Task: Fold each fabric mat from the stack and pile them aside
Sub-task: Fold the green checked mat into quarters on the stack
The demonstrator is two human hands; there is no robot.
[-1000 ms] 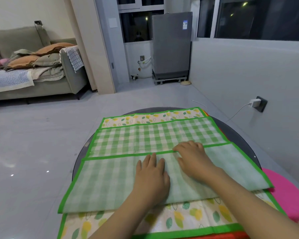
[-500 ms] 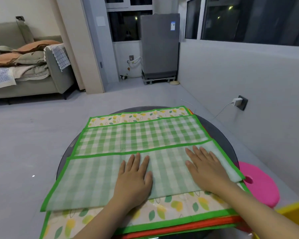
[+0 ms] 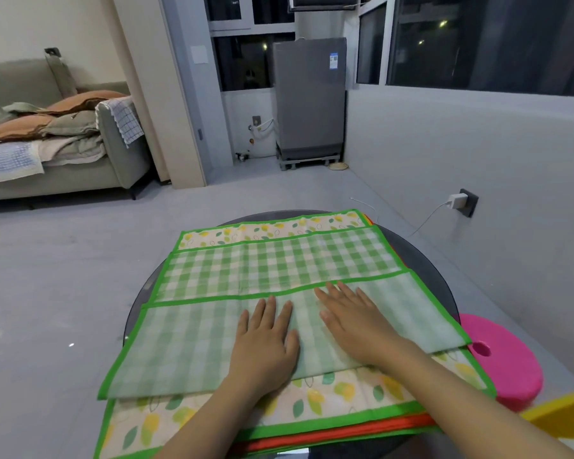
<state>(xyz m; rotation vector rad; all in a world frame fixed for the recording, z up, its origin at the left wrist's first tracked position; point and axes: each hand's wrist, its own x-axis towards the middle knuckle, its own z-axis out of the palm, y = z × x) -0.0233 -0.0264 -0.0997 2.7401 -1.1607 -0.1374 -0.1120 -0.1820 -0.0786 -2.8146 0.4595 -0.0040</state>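
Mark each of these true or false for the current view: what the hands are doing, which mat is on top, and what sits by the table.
1. Both hands lie flat on the folded flap of the checked mat. True: left hand, right hand.
2. The right hand pinches a corner of the mat. False: its fingers are straight, pressing down.
3. The checked mat lies on a leaf-print mat. True.
4. The checked mat is folded in half. False: only the near part is folded over.
5. A pink stool stands right of the table. True.

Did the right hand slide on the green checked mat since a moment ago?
Yes. The right hand slid left along the folded flap of the green checked mat, away from the flap's right edge and closer to the left hand.
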